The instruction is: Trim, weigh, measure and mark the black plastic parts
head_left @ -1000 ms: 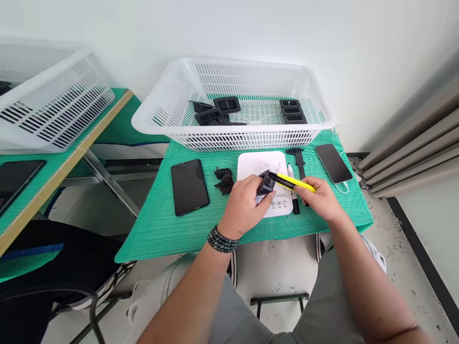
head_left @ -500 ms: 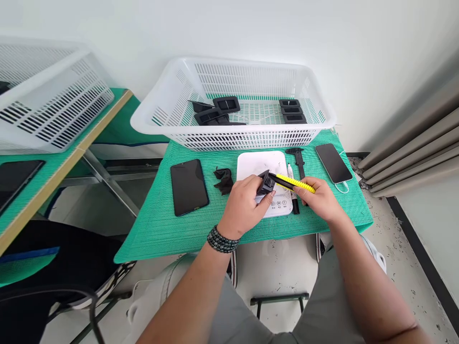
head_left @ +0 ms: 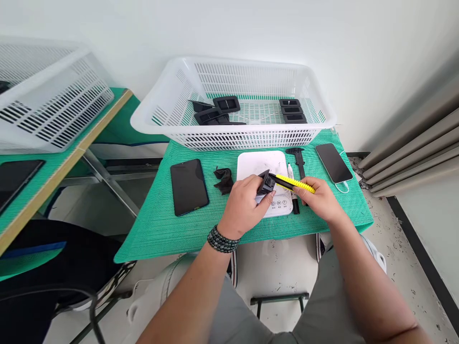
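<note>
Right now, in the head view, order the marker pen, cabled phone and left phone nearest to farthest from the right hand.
1. Marker pen, just left of the right hand.
2. Cabled phone, behind it, slightly right.
3. Left phone, far left.

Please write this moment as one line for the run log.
left hand: holds black part over white scale | right hand: holds yellow knife, tip at black part | basket behind: more black parts
</note>
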{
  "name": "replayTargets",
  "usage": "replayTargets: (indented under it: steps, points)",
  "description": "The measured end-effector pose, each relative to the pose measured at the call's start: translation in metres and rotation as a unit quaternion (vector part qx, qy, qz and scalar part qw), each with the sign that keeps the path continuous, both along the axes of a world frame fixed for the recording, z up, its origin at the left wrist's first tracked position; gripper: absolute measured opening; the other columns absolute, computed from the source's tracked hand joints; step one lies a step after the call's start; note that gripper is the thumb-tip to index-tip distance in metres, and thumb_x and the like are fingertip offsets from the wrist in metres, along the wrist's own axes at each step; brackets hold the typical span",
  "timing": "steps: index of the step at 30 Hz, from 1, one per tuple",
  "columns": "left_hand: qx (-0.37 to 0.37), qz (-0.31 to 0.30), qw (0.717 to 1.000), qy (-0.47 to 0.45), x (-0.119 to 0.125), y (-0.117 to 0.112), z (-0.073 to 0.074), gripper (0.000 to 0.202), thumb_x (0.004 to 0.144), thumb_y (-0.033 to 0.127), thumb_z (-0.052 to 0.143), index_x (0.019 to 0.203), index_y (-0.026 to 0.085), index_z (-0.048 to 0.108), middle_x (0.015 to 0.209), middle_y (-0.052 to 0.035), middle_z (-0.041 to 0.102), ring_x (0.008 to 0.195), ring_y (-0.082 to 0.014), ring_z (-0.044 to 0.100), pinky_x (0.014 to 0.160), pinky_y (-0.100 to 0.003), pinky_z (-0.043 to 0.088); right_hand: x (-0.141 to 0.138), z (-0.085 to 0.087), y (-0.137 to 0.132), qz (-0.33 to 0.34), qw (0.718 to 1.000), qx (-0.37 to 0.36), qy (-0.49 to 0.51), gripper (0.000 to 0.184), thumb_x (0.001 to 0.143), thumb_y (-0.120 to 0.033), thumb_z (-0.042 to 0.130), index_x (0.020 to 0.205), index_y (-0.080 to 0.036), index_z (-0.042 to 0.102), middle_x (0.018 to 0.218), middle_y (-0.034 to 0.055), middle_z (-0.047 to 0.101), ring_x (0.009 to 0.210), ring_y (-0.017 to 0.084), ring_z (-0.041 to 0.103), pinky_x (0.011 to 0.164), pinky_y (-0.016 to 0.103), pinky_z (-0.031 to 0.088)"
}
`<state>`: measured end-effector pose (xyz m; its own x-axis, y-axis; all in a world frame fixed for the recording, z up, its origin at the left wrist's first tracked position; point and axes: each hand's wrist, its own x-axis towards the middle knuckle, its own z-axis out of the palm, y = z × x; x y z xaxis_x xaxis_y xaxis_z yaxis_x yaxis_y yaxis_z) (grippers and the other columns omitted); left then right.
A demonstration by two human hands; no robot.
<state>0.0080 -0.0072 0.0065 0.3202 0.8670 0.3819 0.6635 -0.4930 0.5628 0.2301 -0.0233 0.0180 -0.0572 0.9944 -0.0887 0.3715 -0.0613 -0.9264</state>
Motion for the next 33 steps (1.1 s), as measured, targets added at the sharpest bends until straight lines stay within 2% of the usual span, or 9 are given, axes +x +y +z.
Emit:
replayTargets:
  steps: [12,33]
  points:
    - [-0.018,0.008,1.000,0.010,0.0006,-0.0005,0.0025,0.023,0.094,0.037,0.057,0.079,0.024,0.045,0.077,-0.0034,0.059,0.077,-0.0241,0.061,0.071,-0.037,0.047,-0.0009,0.0015,-0.0001,0.004,1.000,0.006,-0.013,0.033,0.081,-0.053,0.064,0.070,-0.023,0.058,0.058,-0.0021,0.052,0.059,0.016,0.045,0.057,0.030,0.035]
    - [-0.011,0.007,1.000,0.007,0.0014,-0.0006,0.0016,0.023,0.094,0.036,0.056,0.079,0.024,0.044,0.077,-0.0034,0.058,0.076,-0.0241,0.060,0.070,-0.037,0.045,-0.0013,-0.0003,-0.0003,0.003,1.000,0.003,-0.018,0.033,0.080,-0.054,0.063,0.071,-0.022,0.059,0.061,-0.0018,0.052,0.060,0.016,0.045,0.057,0.030,0.034]
